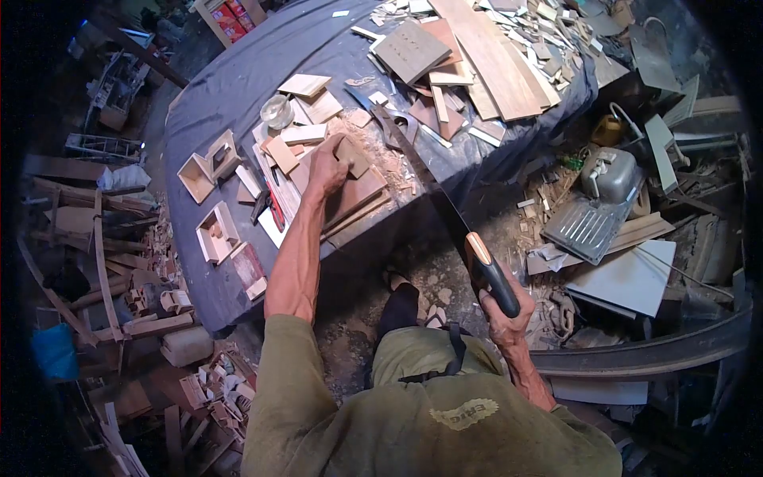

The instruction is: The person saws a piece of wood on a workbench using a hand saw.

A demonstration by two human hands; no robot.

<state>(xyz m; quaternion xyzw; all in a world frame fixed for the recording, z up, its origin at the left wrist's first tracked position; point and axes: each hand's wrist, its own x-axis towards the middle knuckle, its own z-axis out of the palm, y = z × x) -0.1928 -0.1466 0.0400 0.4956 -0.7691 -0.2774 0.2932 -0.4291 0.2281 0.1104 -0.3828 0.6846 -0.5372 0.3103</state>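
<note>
My right hand [510,312] is closed round the black and orange handle of a handsaw [437,191]. The saw's long blade points up and away toward the cloth-covered table [214,103]. At the table's near edge, my left hand [327,168] grips a small brown wood block [354,157], its fingers partly hidden. Under that hand lies a flat brown board [358,195] with sawdust beside it. Left of my forearm are a red-handled tool [276,208] and several pale wood offcuts [282,155]. A clear round jar [276,112] stands behind them.
Small open wooden boxes [217,232] sit on the table's left side. Long planks [485,56] and many scraps cover its far right. A metal sink [596,215] and a white panel [624,274] lie at right. Scrap wood [214,389] litters the floor at left.
</note>
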